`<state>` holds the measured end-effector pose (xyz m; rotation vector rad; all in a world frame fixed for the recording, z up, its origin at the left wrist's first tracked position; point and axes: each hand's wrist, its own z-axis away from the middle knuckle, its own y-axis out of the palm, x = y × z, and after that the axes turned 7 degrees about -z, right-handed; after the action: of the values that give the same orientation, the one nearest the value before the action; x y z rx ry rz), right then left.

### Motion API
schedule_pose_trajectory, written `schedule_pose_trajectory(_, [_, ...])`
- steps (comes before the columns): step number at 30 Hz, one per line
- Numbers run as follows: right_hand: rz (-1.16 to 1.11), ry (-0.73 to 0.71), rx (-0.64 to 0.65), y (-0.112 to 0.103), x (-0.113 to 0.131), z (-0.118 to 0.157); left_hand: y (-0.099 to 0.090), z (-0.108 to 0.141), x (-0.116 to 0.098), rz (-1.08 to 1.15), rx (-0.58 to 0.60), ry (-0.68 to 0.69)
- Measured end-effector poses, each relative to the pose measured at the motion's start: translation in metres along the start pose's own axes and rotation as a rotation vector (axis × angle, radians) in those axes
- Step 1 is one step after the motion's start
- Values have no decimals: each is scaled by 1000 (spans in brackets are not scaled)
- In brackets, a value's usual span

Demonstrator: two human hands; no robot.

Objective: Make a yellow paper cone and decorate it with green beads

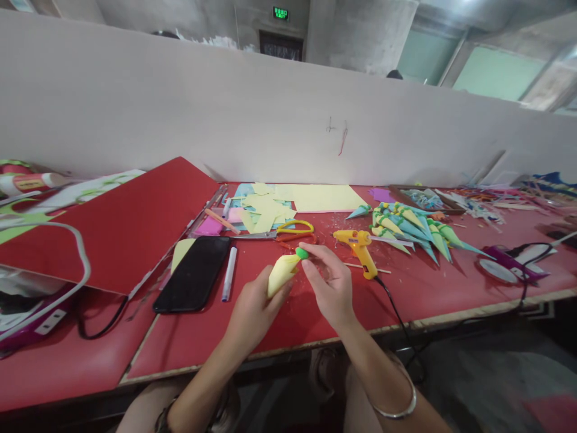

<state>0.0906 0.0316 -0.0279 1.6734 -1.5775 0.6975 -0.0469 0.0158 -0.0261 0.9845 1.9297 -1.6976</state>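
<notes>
My left hand (258,304) is closed around a pale yellow paper cone (281,274), its wide, jagged end turned up toward the right. Between the thumb and fingertips of my right hand (331,282) is a small green piece (302,253), pinched at the cone's edge; whether it is stuck to the cone I cannot tell. Just beyond lie scissors (295,228) with yellow and orange handles. To the right of my right hand rests a yellow hot glue gun (358,246) on its side. Farther right is a heap of finished-looking blue and yellow paper cones (408,225) with green trim.
A black phone (193,273) and a white marker (229,274) lie left of my hands. Yellow paper scraps (265,210) and a yellow sheet (329,197) are at the back. A large red board (112,234) leans at left. The glue gun's cord (396,307) hangs over the table edge.
</notes>
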Motion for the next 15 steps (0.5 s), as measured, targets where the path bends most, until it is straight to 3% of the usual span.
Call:
schedule_pose_trajectory(8, [135, -130, 97, -1, 1, 0, 2, 0, 5, 81, -26, 33])
schedule_pose_trajectory(15, [86, -94, 96, 0, -2, 0, 2, -2, 5, 134, -26, 35])
